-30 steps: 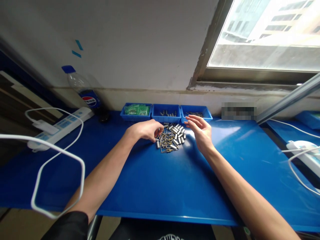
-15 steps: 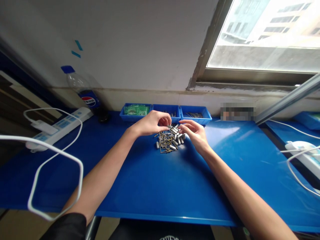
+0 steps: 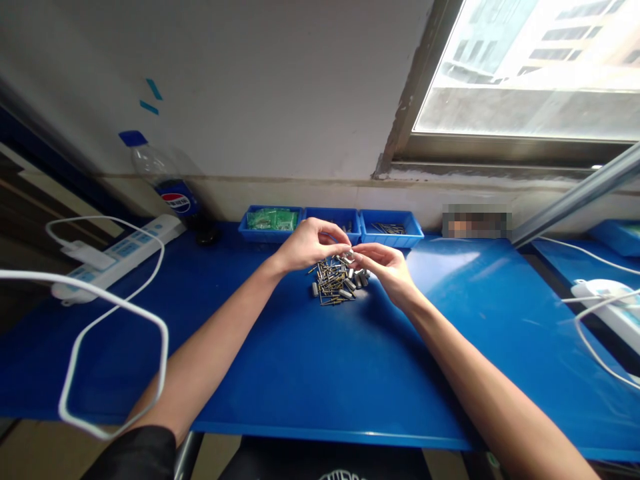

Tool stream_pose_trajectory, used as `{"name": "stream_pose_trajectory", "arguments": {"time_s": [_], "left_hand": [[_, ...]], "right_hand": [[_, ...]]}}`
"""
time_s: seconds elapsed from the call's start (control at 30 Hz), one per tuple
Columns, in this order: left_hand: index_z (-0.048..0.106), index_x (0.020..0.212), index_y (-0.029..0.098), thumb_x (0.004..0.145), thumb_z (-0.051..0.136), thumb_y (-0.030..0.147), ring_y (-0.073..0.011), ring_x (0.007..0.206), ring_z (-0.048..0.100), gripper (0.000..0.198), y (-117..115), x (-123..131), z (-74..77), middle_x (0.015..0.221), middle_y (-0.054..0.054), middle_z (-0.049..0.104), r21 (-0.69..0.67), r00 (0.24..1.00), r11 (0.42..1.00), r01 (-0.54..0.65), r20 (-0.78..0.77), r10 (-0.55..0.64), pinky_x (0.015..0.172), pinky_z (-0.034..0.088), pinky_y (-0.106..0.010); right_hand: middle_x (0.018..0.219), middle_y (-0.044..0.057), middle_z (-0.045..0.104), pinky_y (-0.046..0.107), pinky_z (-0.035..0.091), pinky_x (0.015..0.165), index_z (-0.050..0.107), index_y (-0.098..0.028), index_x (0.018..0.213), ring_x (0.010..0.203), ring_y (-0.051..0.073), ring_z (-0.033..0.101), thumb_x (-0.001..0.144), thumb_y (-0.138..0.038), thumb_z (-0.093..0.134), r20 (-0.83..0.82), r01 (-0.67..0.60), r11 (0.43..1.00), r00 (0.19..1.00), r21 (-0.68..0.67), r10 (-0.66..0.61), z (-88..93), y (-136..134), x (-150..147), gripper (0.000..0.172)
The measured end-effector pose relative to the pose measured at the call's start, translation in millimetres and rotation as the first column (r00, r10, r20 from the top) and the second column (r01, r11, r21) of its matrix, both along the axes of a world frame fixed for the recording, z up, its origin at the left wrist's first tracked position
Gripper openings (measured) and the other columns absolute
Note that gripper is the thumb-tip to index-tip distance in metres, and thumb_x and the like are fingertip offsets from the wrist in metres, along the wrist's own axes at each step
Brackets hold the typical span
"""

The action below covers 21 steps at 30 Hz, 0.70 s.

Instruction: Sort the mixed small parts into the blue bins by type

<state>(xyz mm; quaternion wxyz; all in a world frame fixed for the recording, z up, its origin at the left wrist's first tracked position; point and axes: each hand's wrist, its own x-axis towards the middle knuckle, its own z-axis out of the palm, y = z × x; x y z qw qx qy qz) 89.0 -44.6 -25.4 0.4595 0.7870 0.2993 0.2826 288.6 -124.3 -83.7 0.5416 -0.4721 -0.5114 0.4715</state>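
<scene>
My left hand [image 3: 313,244] and my right hand [image 3: 386,264] meet fingertip to fingertip above a heap of small metal parts. Pinched between them is a small silver metal piece [image 3: 349,255], mostly covered by the fingers, so its exact kind is unclear. Both hands are closed, thumbs against forefingers. Below them lie thin metal pins [image 3: 331,283] with brass-coloured sections, in a loose pile. Several short silver block-shaped pieces [image 3: 361,278] sit at the pile's right side, partly under my right hand.
Three joined blue bins stand along the wall: the left bin [image 3: 243,231] with green packets, the middle one [image 3: 356,235] partly hidden, the right one [image 3: 419,235] with thin metal pins. A cola bottle [image 3: 177,197], power strip [image 3: 127,257] and looping white cable [image 3: 163,333] are left.
My right hand has moved left and my left hand slightly right, so the fingertips now meet. The silver piece has come up between them, above the pile.
</scene>
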Motion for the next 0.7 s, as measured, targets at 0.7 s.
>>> {"name": "stream_pose_trajectory", "arguments": {"time_s": [0.7], "left_hand": [[0.075,0.090,0.019,0.065,0.087,0.044,-0.0193,0.074,0.069,0.037,-3,-17,12.4,0.085,-0.004,0.076,0.133,0.770,0.966,0.221,-0.632,-0.089,0.061,0.047,-0.025]], "right_hand": [[0.090,0.005,0.080,0.034,0.056,0.074,0.078,-0.023,0.097,0.078,0.020,0.072,0.080,-0.052,0.082,-0.012,0.053,0.999,0.999,0.000,-0.053,-6.4,5,5,0.034]]}}
